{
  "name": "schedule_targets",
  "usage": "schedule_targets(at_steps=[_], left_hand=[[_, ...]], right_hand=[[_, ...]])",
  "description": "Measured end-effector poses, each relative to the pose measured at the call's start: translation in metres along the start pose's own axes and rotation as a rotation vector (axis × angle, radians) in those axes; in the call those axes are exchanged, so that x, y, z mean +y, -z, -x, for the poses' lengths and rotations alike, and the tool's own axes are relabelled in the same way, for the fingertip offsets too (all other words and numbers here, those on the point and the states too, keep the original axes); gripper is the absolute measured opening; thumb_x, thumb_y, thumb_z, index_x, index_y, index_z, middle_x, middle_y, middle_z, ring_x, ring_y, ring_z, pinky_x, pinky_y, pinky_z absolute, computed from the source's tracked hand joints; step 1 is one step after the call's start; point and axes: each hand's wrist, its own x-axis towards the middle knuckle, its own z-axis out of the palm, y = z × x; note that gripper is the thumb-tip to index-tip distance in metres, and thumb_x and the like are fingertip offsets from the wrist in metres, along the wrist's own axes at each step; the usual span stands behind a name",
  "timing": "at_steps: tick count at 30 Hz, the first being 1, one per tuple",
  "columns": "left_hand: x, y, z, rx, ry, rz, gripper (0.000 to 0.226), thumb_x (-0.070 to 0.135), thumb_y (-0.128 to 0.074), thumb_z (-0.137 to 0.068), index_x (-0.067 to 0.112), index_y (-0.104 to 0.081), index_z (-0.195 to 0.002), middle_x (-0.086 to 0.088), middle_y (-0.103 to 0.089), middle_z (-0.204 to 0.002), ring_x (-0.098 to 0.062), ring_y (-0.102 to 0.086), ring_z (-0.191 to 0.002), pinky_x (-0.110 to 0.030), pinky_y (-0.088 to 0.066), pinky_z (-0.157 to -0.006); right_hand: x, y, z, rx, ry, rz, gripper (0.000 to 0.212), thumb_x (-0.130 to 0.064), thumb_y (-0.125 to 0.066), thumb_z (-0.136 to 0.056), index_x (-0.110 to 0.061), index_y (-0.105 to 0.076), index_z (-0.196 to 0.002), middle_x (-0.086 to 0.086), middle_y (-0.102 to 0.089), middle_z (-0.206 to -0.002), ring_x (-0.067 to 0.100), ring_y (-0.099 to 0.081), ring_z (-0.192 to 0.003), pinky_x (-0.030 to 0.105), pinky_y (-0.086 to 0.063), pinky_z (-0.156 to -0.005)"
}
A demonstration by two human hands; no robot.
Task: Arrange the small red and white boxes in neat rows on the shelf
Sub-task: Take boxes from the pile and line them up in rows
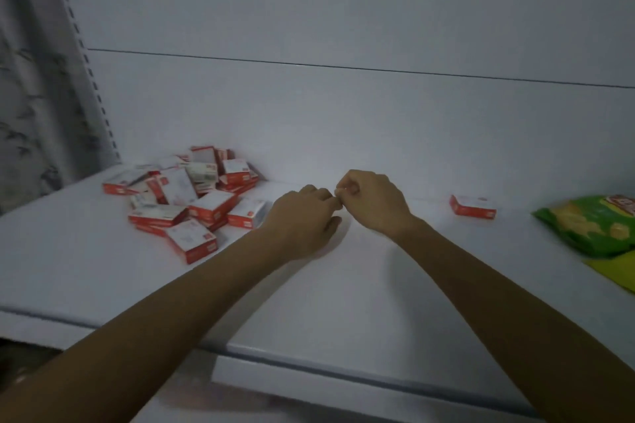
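Note:
A loose heap of several small red and white boxes [187, 197] lies on the white shelf [343, 302], at the back left. One more red and white box [473, 206] lies flat by itself at the back right. My left hand [302, 220] and my right hand [372, 201] meet over the middle of the shelf, just right of the heap. Their fingertips touch each other, the fingers curled in. No box is in either hand.
A green snack bag [591, 227] lies at the right edge, with a yellow-green packet [615, 268] in front of it. The shelf's slotted upright [92, 79] and a patterned curtain [31, 96] stand at the left. The white back panel [343, 113] rises behind the boxes.

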Motion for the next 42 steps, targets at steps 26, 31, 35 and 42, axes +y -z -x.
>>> schedule_targets(at_steps=[26,31,35,42], left_hand=[[-0.127,0.000,0.099,0.234,0.057,0.378,0.043,0.051,-0.047,-0.089,0.027,-0.051,-0.125,0.005,-0.062,-0.118,-0.017,-0.056,-0.107,-0.034,-0.041,-0.088],[-0.128,0.005,0.100,0.321,0.112,0.519,0.046,0.049,-0.047,-0.088,0.027,-0.047,-0.129,0.008,-0.060,-0.121,-0.014,-0.054,-0.111,-0.033,-0.043,-0.089],[-0.125,0.004,0.100,0.336,0.040,0.487,0.042,0.040,-0.056,-0.087,0.026,-0.051,-0.126,0.006,-0.059,-0.122,-0.015,-0.052,-0.111,-0.027,-0.038,-0.084],[-0.120,0.024,0.090,0.330,-0.004,0.569,0.048,0.050,-0.043,-0.087,0.026,-0.049,-0.127,0.006,-0.053,-0.129,-0.006,-0.044,-0.114,-0.017,-0.032,-0.087]], right_hand=[[-0.081,-0.085,0.030,-0.115,0.070,-0.138,0.068,-0.042,-0.072,-0.074,-0.027,-0.043,-0.133,-0.006,-0.042,-0.139,0.007,-0.041,-0.125,0.024,-0.032,-0.104],[-0.079,-0.088,0.031,-0.103,0.056,-0.136,0.066,-0.043,-0.075,-0.070,-0.026,-0.047,-0.127,-0.008,-0.049,-0.118,0.007,-0.049,-0.110,0.030,-0.041,-0.098],[-0.079,-0.086,0.034,0.005,0.062,-0.225,0.068,-0.039,-0.079,-0.066,-0.026,-0.045,-0.122,-0.006,-0.051,-0.117,0.007,-0.051,-0.107,0.018,-0.043,-0.090],[-0.087,-0.051,0.030,0.054,0.249,-0.201,0.070,-0.027,-0.076,-0.070,-0.027,-0.037,-0.128,-0.015,-0.044,-0.117,0.001,-0.045,-0.107,0.014,-0.043,-0.087]])
